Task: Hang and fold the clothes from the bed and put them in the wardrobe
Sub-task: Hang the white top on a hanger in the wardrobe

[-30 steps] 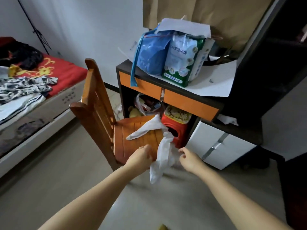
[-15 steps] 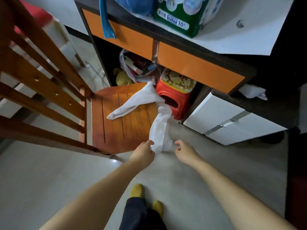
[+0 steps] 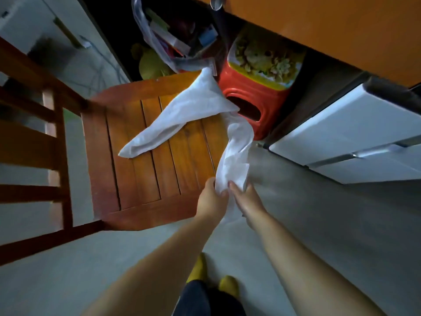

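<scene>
White cloth (image 3: 193, 110), a thin, soft, crumpled garment of some kind, lay half across the slatted seat of a wooden chair (image 3: 136, 169) and trailed off its right edge, where both hands met at its hanging end. The left hand (image 3: 210, 197) had its grip closed on the lower end of the fabric, and the right hand (image 3: 245, 197) pinched the same bunch just beside it, so each grip held cloth. Judging from this, the task stood early: this piece was only being gathered, neither folded nor hung, and no wardrobe or bed showed in view. The chair's varnished boards looked hard and glossy; beside it stood a red moulded plastic stool (image 3: 252, 99) and a clear plastic bag (image 3: 173, 42) of clutter.
</scene>
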The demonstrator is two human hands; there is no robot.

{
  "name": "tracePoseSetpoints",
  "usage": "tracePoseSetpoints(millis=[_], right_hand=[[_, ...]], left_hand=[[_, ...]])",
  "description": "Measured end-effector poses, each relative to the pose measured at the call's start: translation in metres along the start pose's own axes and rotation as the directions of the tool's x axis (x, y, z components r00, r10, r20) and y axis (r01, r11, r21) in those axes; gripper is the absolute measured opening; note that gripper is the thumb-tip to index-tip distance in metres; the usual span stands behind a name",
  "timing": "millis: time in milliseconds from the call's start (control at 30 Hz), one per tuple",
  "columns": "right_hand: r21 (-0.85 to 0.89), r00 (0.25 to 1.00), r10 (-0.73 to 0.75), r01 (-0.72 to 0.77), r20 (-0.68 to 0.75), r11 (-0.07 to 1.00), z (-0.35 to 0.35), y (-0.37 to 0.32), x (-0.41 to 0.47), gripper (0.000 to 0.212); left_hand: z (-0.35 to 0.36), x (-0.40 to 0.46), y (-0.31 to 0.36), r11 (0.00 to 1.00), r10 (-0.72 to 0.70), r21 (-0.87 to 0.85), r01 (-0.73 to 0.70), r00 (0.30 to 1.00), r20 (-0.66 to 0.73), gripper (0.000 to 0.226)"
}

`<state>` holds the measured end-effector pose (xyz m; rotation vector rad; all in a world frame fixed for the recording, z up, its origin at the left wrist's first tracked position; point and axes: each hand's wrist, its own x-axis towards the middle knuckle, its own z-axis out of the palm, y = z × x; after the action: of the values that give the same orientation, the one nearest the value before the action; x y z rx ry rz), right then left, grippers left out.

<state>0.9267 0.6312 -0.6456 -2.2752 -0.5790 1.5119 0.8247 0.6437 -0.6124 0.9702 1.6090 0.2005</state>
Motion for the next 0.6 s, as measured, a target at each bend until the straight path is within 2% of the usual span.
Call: tracePoseSetpoints(millis=[100, 200, 333, 400, 467, 533, 600], right_hand=[[-0.062, 1.000, 0.000, 0.000, 0.000, 0.998, -0.006, 0.004, -0.002, 0.039], [-0.168, 1.000, 0.000, -0.003, -0.018, 0.986, -0.023, 0.009, -0.013, 0.036], [-0.162, 0.997, -0.063, 0.057, -0.034, 0.985, -0.047, -0.001, -0.042, 0.029], [-0.137, 0.987, -0.153, 0.146, -0.040, 0.980, -0.059, -0.013, -0.065, 0.018], [-0.124, 0.965, -0.260, 0.255, -0.026, 0.959, -0.067, -0.026, -0.088, 0.017], [-0.103, 0.929, -0.369, 0.371, 0.034, 0.923, -0.078, -0.038, -0.121, 0.018], [-0.088, 0.879, -0.461, 0.473, 0.123, 0.877, -0.088, -0.051, -0.157, 0.021]], left_hand=[[0.001, -0.001, 0.002, 0.993, -0.072, -0.086, 0.078, 0.995, 0.069, 0.040], [0.000, -0.014, 0.009, 0.977, -0.123, -0.153, 0.151, 0.976, 0.179, 0.029], [0.001, -0.039, 0.025, 0.947, -0.182, -0.225, 0.230, 0.960, 0.213, 0.027], [-0.002, -0.058, 0.036, 0.894, -0.220, -0.344, 0.289, 0.949, 0.227, 0.026], [-0.009, -0.077, 0.044, 0.834, -0.234, -0.434, 0.342, 0.930, 0.282, 0.042], [-0.019, -0.102, 0.055, 0.773, -0.177, -0.532, 0.345, 0.923, 0.342, 0.054], [-0.033, -0.131, 0.072, 0.712, -0.086, -0.636, 0.297, 0.936, 0.342, 0.053]])
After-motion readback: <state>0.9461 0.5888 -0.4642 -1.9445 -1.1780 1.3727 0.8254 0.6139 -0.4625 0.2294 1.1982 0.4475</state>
